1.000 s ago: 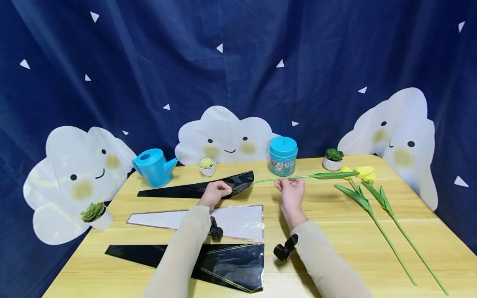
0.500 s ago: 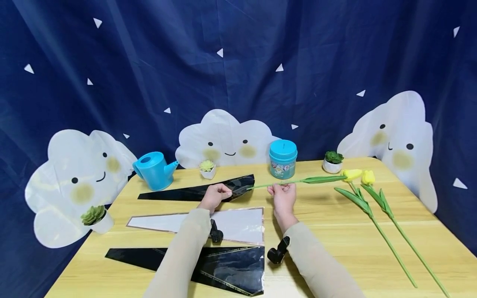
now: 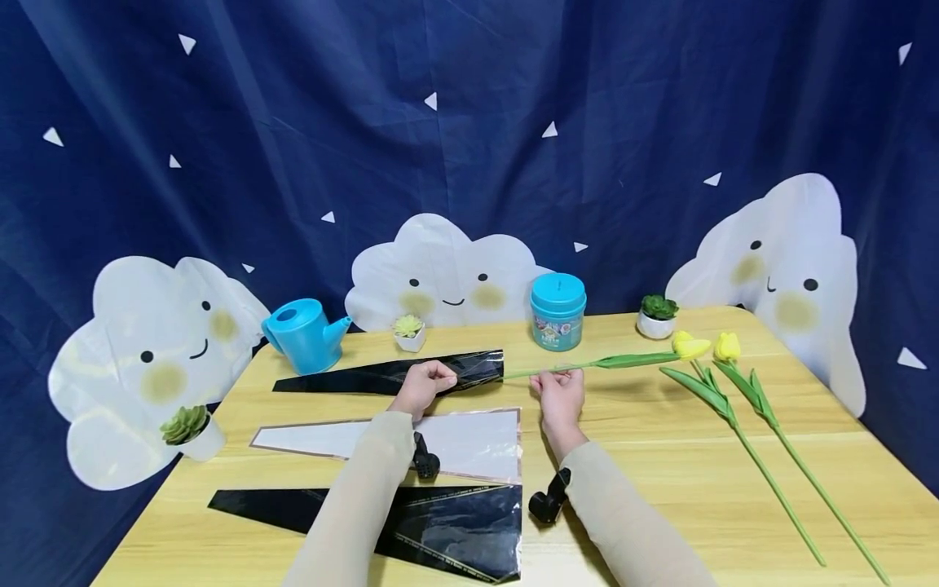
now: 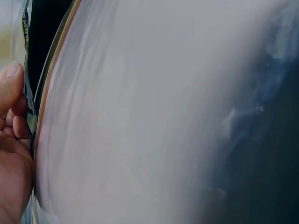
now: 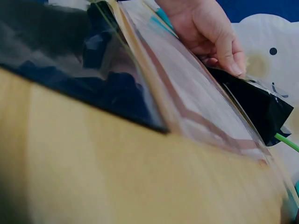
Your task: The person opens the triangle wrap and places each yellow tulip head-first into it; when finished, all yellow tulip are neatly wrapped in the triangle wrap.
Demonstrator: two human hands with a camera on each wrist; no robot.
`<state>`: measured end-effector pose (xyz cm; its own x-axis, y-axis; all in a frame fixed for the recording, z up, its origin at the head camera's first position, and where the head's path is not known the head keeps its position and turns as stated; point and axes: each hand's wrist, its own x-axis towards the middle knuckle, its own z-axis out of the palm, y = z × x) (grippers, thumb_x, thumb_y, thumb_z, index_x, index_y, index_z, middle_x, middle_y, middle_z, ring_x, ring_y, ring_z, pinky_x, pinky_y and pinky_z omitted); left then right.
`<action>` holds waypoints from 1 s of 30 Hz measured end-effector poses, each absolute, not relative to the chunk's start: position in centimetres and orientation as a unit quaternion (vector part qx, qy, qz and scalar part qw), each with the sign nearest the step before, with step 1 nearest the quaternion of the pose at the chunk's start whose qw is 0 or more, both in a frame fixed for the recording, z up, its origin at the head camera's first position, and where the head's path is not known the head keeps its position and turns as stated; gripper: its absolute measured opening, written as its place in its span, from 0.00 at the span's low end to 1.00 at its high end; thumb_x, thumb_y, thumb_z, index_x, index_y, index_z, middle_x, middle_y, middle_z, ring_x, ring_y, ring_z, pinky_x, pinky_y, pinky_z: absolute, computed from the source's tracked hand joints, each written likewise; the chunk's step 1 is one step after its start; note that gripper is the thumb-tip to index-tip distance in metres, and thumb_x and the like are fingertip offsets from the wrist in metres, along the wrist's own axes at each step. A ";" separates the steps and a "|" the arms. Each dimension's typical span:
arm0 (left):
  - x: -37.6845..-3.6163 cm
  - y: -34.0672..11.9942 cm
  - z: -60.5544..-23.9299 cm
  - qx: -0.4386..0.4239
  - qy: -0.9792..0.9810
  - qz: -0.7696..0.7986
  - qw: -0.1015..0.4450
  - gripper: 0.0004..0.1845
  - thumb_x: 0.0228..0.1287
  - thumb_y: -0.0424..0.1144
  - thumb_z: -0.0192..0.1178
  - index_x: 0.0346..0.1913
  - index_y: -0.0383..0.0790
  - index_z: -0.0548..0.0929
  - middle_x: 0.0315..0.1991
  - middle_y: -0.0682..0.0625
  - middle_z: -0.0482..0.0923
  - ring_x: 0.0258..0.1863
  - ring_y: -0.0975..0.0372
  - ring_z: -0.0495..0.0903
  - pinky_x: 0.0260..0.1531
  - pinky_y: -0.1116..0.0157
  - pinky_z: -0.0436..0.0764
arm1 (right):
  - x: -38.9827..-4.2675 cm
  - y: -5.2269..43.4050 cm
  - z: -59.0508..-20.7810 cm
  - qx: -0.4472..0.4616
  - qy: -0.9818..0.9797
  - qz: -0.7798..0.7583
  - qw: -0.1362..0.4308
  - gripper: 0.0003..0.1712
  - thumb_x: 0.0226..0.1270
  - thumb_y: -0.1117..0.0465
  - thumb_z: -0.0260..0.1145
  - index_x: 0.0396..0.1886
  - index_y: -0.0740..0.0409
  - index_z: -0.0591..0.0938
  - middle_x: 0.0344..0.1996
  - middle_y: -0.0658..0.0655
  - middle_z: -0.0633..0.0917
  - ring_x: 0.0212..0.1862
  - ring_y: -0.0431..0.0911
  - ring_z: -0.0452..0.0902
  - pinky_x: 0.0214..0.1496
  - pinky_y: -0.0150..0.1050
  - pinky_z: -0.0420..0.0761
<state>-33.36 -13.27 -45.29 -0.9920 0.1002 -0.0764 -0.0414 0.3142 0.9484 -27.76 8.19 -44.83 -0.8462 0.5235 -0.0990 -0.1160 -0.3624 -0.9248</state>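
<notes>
In the head view my left hand [image 3: 421, 388] pinches a black flower wrapping sleeve [image 3: 345, 377] near its wide right end. The left wrist view shows that thumb and the fingers [image 4: 14, 74] at the film's edge. A yellow artificial tulip [image 3: 689, 346] lies level to the right, its green stem pinched by my right hand [image 3: 561, 399]. The stem's left end disappears into the sleeve's mouth, and the hidden tip is out of sight. From the right wrist, the green stem [image 5: 287, 141] shows at the black opening.
Nearer me lie a white sleeve [image 3: 469, 432] and another black sleeve [image 3: 455, 530]. Two more yellow tulips [image 3: 778, 440] lie at right. Along the back stand a blue watering can [image 3: 304, 338], a lidded blue tub [image 3: 558, 314] and small potted succulents [image 3: 656, 316]; another succulent [image 3: 194, 432] stands at left.
The tulip has moved left, and its stem end has passed from the sleeve's mouth to inside it. My right hand shifted left with it; my left hand stayed at the sleeve.
</notes>
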 end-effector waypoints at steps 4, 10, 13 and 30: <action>-33.4 -13.2 -45.2 0.027 0.813 0.579 0.059 0.06 0.57 0.29 0.63 0.26 0.43 0.82 0.28 0.49 0.76 0.27 0.58 0.70 0.29 0.65 0.72 | -28.0 8.0 -44.6 -0.195 -0.532 0.805 0.176 0.16 0.61 0.77 0.55 0.47 0.71 0.63 0.30 0.59 0.75 0.26 0.38 0.78 0.35 0.30 0.80; -33.4 -13.0 -45.1 0.030 0.821 0.566 0.063 0.04 0.56 0.30 0.64 0.27 0.41 0.82 0.28 0.49 0.77 0.27 0.59 0.72 0.29 0.66 0.73 | -28.6 7.3 -44.5 -0.196 -0.503 0.832 0.129 0.18 0.60 0.78 0.55 0.49 0.73 0.62 0.31 0.61 0.75 0.25 0.39 0.79 0.36 0.30 0.80; -33.3 -13.0 -45.1 0.029 0.826 0.559 0.063 0.02 0.56 0.30 0.64 0.28 0.39 0.82 0.29 0.49 0.78 0.27 0.59 0.72 0.29 0.66 0.73 | -28.8 6.9 -44.5 -0.191 -0.491 0.843 0.107 0.17 0.59 0.79 0.56 0.47 0.71 0.62 0.31 0.61 0.76 0.26 0.39 0.79 0.36 0.30 0.81; -32.9 -12.8 -44.3 0.030 0.839 0.539 0.074 0.02 0.58 0.31 0.63 0.29 0.38 0.81 0.32 0.48 0.78 0.30 0.59 0.73 0.33 0.65 0.74 | -28.4 6.9 -44.6 -0.147 -0.598 0.788 -0.021 0.15 0.64 0.75 0.54 0.48 0.80 0.70 0.35 0.65 0.79 0.31 0.41 0.80 0.39 0.32 0.80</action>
<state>-32.89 -12.77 -44.30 -0.9872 0.1300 -0.0920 -0.0296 0.4173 0.9083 -28.35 6.93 -44.56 -0.9560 0.1427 -0.2562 0.2083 -0.2845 -0.9358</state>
